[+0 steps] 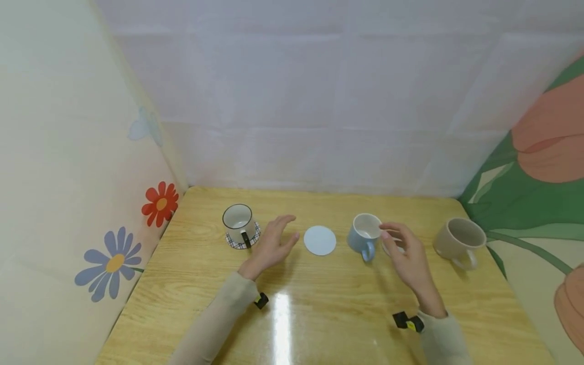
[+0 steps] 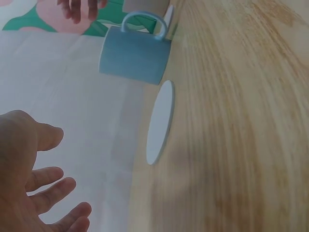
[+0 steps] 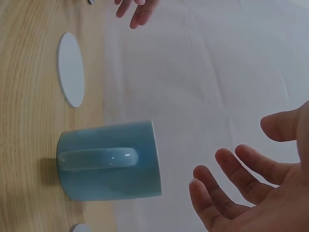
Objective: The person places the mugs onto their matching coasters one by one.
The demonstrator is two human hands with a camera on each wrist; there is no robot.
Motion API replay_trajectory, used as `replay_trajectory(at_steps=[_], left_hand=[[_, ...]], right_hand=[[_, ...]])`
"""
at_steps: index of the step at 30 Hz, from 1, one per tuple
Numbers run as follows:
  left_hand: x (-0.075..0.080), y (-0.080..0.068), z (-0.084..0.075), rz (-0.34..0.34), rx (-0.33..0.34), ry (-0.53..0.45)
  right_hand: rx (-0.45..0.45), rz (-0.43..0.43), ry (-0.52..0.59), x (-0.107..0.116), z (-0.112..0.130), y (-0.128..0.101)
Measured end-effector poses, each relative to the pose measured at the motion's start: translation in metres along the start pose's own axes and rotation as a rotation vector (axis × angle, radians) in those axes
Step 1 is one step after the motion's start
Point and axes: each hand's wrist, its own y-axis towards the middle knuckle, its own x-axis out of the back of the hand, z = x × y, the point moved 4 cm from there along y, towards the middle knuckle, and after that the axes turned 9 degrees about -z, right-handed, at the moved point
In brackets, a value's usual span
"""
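My right hand [image 1: 408,256] is just right of a light blue mug [image 1: 360,241], fingers loosely bent and nothing in them. In the right wrist view the fingertips stay apart from the mug [image 3: 111,181], which is upright on the table with its handle toward me. Partly hidden under that hand lies a pale coaster [image 1: 388,248]. My left hand [image 1: 272,243] hovers with spread fingers between a white, black-rimmed mug [image 1: 238,229] and a round white coaster [image 1: 320,240]. It holds nothing. The black-rimmed mug stands on a checked coaster [image 1: 234,244].
A beige mug [image 1: 456,241] stands at the right, its handle toward the front right. The wooden table [image 1: 328,314] meets a white cloth backdrop [image 1: 296,101] behind, with flower-printed cloth on both sides.
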Motion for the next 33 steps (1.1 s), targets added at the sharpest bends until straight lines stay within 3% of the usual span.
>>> replay_trajectory(at_steps=[9, 21, 33], left_hand=[[-0.012, -0.005, 0.008, 0.055, 0.011, -0.044], [-0.027, -0.001, 0.010, 0.075, -0.065, -0.009], [-0.037, 0.001, 0.016, 0.128, -0.020, 0.005]], right_hand=[[-0.023, 0.006, -0.018, 0.003, -0.010, -0.007], [-0.059, 0.052, -0.048, 0.004, -0.026, -0.019], [-0.130, 0.110, -0.089, 0.000, -0.041, -0.031]])
